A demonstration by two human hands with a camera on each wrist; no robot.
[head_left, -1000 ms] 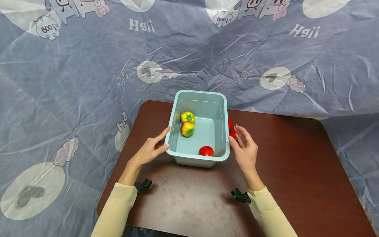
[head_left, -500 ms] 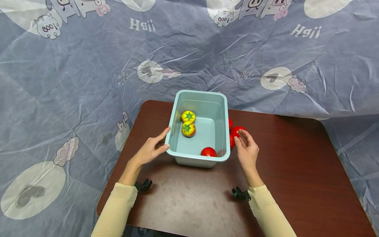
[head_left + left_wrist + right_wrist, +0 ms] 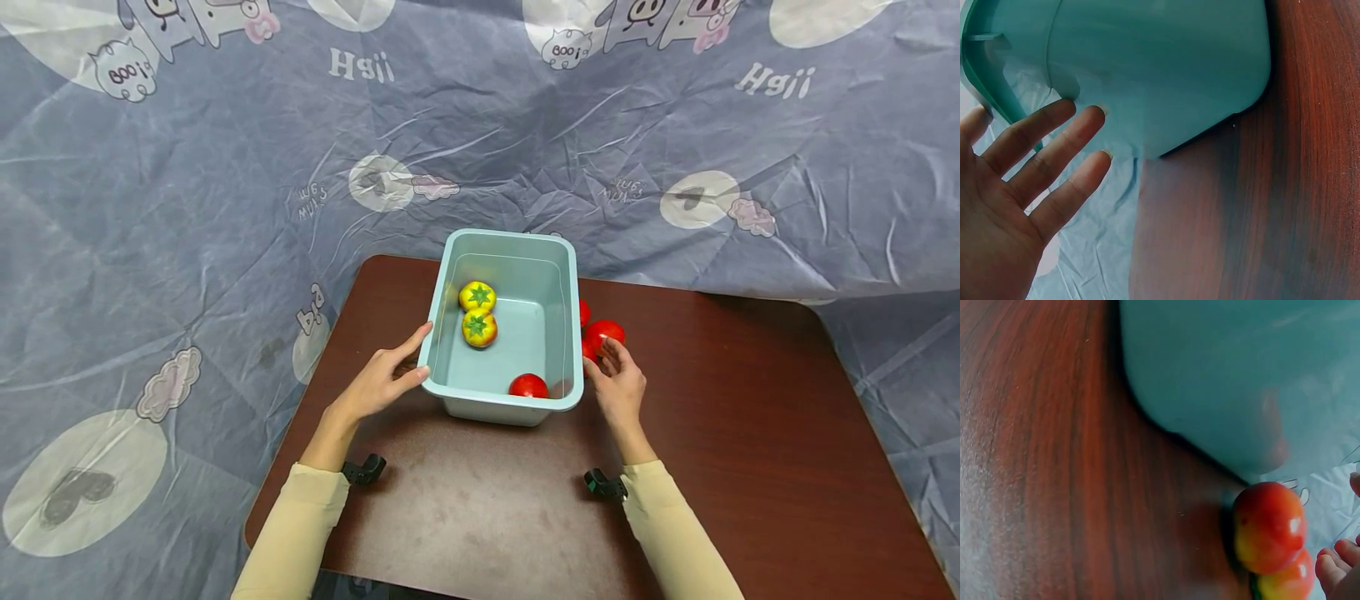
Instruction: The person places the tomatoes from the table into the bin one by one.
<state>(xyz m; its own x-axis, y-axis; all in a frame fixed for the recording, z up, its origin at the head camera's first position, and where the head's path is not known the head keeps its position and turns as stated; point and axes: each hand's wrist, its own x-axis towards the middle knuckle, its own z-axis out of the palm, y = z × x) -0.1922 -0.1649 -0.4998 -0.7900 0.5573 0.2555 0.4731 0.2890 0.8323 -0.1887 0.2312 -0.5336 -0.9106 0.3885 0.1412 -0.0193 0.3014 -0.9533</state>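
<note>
A pale blue-green plastic bin stands on the table. Inside it, two yellow tomatoes with green star-shaped tops, a rear one and a front one, lie at the left; a red tomato is by the front wall. My left hand touches the bin's left rim with thumb and forefinger extended; its other fingers are spread by the outer wall. Several red tomatoes sit outside, against the bin's right side. Beside them is my right hand, loosely bent and holding nothing, its thumb near the rim.
The brown wooden table extends far to the right of the bin. A wrinkled grey-blue printed cloth hangs behind it and along the sides. Black wrist cameras are strapped at both sleeves.
My right hand first drew away from the bin, uncovering the red tomatoes, then shifted back left and nearer me. The tomatoes inside rolled slightly. The left hand stays in place.
</note>
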